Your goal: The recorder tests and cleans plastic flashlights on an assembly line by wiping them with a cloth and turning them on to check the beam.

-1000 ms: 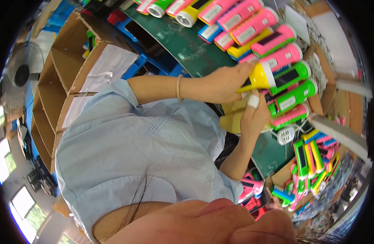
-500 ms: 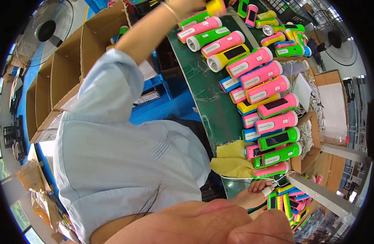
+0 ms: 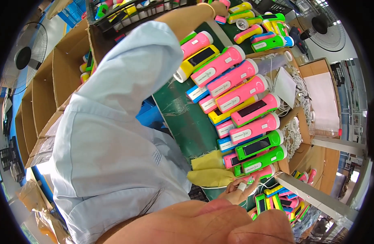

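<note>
My left hand [image 3: 219, 9] is at the top edge, closed round a pink flashlight [image 3: 220, 19] that it mostly hides. Low on the right, my right hand [image 3: 237, 190] has bent fingers about a small white cable plug [image 3: 242, 186], partly hidden and small. Its fingertips are close to the end of a pink-and-green flashlight [image 3: 263, 172]. A row of pink, yellow, green and blue flashlights, some with dark panels, runs along the green tabletop [image 3: 178, 122] between my hands. Among them are a pink one [image 3: 254, 127] and a green one [image 3: 260, 146].
A yellow cloth [image 3: 211, 173] lies by the near edge. Open cardboard boxes [image 3: 303, 144] with white cables and parts stand beyond the row. A grey metal post [image 3: 317, 197] crosses the lower right, beside piled flashlights. Left are a divided carton [image 3: 65, 81] and a black crate [image 3: 142, 15].
My left hand moved away, and the yellow piece it had no longer shows. My right hand went nearer the end flashlight. The view has shifted; my left sleeve now covers part of the row.
</note>
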Demonstrator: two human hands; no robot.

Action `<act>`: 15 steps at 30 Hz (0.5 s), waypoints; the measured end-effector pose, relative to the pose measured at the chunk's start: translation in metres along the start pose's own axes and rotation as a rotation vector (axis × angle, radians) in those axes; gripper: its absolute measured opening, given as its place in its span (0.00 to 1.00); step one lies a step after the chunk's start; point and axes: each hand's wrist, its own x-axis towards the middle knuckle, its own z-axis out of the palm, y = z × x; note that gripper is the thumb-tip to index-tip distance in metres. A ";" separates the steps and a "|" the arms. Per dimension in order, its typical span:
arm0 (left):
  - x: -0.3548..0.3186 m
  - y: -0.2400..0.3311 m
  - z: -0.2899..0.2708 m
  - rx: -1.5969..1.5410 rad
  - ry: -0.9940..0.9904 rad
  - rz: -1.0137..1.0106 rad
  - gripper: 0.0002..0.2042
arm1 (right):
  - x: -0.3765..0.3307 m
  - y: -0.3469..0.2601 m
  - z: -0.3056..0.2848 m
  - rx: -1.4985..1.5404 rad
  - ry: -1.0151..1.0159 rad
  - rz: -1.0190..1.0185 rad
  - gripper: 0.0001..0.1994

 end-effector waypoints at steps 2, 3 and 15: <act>-0.003 0.107 0.078 -0.193 0.139 -0.267 0.31 | 0.012 0.014 -0.022 -0.215 0.022 -0.052 0.18; -0.001 0.108 0.084 -0.132 0.230 -0.332 0.33 | 0.011 0.014 -0.023 -0.174 0.005 -0.055 0.15; -0.282 0.126 -0.064 -1.636 -0.903 0.128 0.23 | 0.028 -0.010 -0.010 -0.326 -0.226 -0.342 0.29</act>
